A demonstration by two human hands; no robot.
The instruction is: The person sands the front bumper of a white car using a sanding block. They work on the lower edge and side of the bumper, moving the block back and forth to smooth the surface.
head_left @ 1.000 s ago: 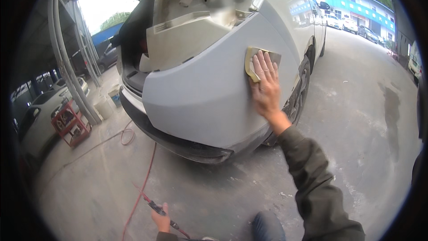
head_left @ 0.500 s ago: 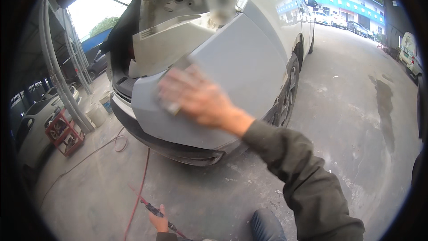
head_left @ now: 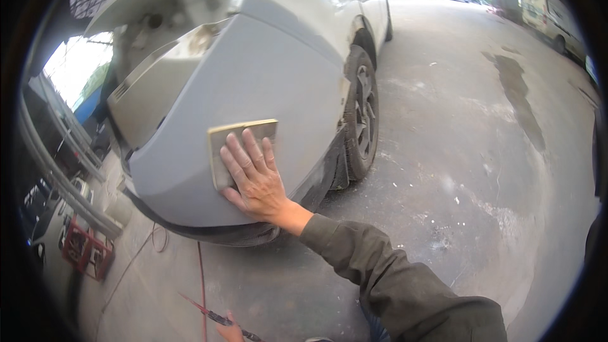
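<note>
My right hand [head_left: 253, 183] presses a thin, square sanding pad [head_left: 216, 158] with a yellowish edge against the grey corner panel [head_left: 285, 69] of a car's rear bumper. Its fingers lie spread over the pad's back, the thumb by the lower edge. Low in the picture, my left hand [head_left: 230, 330] is closed around a slim dark air blow gun [head_left: 217, 318] with a long, thin red tip pointing up and left. Only part of this hand shows at the lower edge.
The light car's rear wheel [head_left: 361, 111] stands right of the panel. A red hose [head_left: 202, 285] runs along the concrete floor [head_left: 443, 171]. To the left are a red rack [head_left: 87, 248] and metal posts [head_left: 69, 187]. A van [head_left: 552, 18] stands far right.
My right hand and the pad have moved across the panel toward the wheel side, and the hand's blur is gone. The view has shifted right. The left hand still holds the blow gun.
</note>
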